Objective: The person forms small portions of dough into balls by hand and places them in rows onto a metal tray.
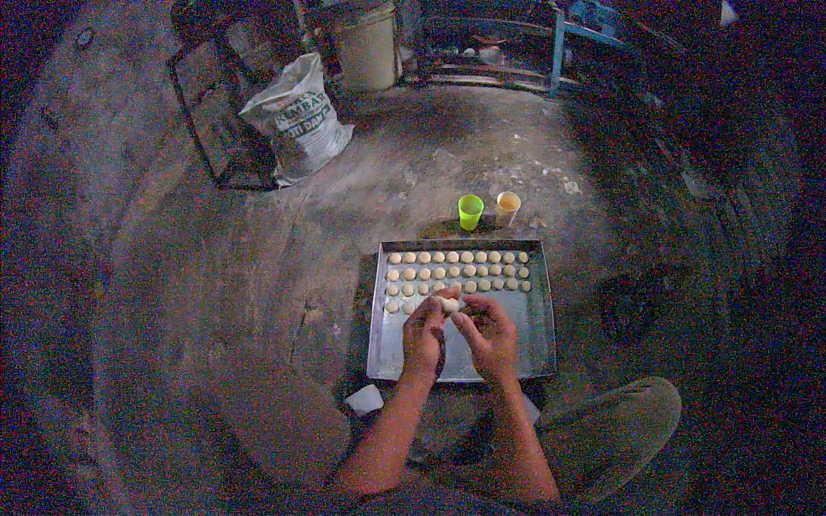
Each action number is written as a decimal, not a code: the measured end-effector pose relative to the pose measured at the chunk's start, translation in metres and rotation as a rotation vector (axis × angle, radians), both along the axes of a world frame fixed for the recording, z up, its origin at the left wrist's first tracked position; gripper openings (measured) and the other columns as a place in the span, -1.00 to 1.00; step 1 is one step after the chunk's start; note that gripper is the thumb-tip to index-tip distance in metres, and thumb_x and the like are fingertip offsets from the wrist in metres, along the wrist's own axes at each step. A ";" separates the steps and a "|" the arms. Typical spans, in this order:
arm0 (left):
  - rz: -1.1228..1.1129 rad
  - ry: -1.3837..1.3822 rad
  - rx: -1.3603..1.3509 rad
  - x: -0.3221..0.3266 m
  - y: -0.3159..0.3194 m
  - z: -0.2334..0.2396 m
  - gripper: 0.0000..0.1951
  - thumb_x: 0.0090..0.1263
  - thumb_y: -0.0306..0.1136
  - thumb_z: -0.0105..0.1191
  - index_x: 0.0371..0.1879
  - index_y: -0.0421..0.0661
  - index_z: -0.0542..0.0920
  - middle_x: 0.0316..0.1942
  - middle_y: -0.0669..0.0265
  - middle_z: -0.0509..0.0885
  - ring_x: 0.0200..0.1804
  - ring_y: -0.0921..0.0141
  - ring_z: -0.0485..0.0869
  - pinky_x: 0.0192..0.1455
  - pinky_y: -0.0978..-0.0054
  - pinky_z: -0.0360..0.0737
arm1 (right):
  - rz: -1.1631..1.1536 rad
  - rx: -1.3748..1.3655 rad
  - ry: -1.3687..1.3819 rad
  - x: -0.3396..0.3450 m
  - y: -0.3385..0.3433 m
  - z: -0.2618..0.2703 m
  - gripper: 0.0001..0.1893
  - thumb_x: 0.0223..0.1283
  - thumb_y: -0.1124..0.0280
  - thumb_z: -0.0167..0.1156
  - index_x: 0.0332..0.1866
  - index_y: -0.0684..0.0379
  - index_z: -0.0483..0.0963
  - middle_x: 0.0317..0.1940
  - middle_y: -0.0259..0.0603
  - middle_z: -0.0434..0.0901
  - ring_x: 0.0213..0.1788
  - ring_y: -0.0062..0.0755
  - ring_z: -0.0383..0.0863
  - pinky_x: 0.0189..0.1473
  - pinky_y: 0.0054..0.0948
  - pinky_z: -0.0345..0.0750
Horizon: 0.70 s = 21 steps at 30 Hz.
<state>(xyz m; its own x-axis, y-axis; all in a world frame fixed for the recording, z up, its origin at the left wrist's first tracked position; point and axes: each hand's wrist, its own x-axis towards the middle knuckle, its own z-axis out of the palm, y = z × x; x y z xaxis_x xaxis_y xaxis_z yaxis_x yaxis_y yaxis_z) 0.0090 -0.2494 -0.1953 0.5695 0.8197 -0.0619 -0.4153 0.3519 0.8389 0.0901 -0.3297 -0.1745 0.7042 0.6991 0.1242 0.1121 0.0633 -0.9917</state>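
Observation:
A pale dough piece is pinched between the fingers of my left hand and my right hand. Both hands hover over a rectangular metal baking tray on the floor. Small round dough balls sit in rows across the far half of the tray. Three rows run most of the tray's width, and a shorter row starts at the left. My fingers and the held dough hide part of the nearer rows. The tray's near half shows bare metal between and beside my wrists.
Behind the tray stand a green plastic cup and a pale yellow cup. A white woven sack with printing leans at the back left, near a beige bucket. A white object lies by the tray's near left corner. My bent knee is at right.

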 end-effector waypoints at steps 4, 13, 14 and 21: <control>-0.148 -0.170 0.028 0.000 -0.004 0.002 -0.57 0.62 -0.16 -0.19 0.16 -0.26 0.55 0.22 0.15 0.57 0.26 0.30 0.49 0.35 0.35 0.36 | -0.042 0.145 0.103 -0.010 0.010 -0.005 -0.80 0.32 0.53 0.22 0.00 0.34 0.50 -0.14 -0.19 0.65 -0.12 -0.45 0.65 -0.03 -0.48 0.59; -0.200 0.147 0.034 -0.041 0.033 -0.011 -0.62 0.52 -0.26 0.06 0.17 -0.27 0.54 -0.16 0.36 0.64 -0.18 0.53 0.55 -0.07 0.59 0.51 | -0.217 -0.101 -0.243 -0.046 0.037 0.015 -0.76 0.46 0.31 0.06 -0.14 0.30 0.53 -0.29 -0.25 0.61 -0.27 -0.59 0.53 -0.19 -0.56 0.50; -0.202 0.178 0.070 -0.044 0.040 -0.010 -0.63 0.51 -0.28 0.08 0.16 -0.28 0.54 -0.22 0.39 0.63 -0.23 0.55 0.52 -0.11 0.60 0.49 | -0.208 -0.145 -0.199 -0.050 0.043 0.019 -0.74 0.47 0.30 0.05 -0.16 0.31 0.53 -0.31 -0.25 0.60 -0.26 -0.60 0.52 -0.19 -0.56 0.49; 0.035 0.142 -0.114 -0.066 0.069 -0.030 -0.73 0.52 -0.30 0.05 -0.01 -0.27 0.58 -0.28 0.39 0.62 -0.24 0.54 0.53 -0.13 0.60 0.50 | -0.415 0.245 -0.048 -0.090 0.095 0.007 -0.88 0.37 0.43 0.17 -0.13 0.26 0.51 -0.17 -0.27 0.58 -0.16 -0.52 0.56 -0.10 -0.50 0.55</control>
<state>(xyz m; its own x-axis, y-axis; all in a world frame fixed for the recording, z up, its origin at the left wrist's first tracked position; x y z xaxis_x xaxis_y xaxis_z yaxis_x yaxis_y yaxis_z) -0.0573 -0.1800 -0.2248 0.5198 0.8218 -0.2334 -0.3089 0.4355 0.8455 0.0000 -0.2347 -0.1671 0.9069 0.3063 0.2893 0.2225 0.2350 -0.9462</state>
